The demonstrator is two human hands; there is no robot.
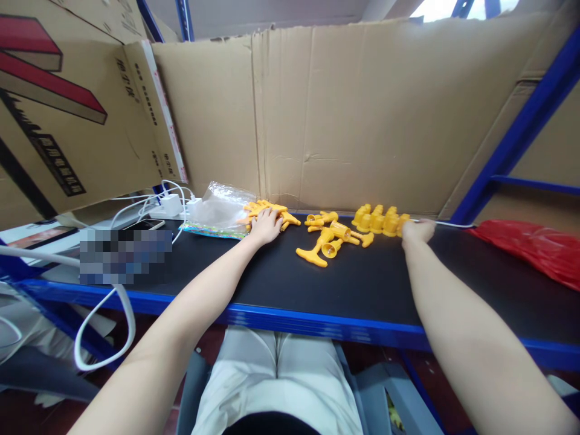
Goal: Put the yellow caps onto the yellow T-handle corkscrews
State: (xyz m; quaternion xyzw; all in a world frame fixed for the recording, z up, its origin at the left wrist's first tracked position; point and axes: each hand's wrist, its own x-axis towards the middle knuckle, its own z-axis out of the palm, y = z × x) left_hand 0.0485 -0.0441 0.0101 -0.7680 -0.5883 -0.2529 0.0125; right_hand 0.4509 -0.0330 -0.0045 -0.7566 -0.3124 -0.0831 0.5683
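Observation:
My left hand [266, 226] lies with its fingers stretched out over a pile of yellow T-shaped plastic handles [290, 217] near the back of the black shelf. My right hand [417, 232] is at the right end of a block of yellow plastic cups [376, 221] standing in rows. Its fingers are closed at the endmost yellow cup [402, 225] and are partly hidden. Between my hands lie several loose yellow parts, among them a T-shaped handle [312, 256] and a hollow cup piece [332, 248] with its mouth facing me.
A clear plastic bag [222, 208] lies left of the pile. Further left are white cables and chargers [170, 205] and a phone [145, 225]. A red plastic bag [530, 244] lies at the right. Cardboard [362, 115] walls the back; a blue rail [317, 323] edges the front.

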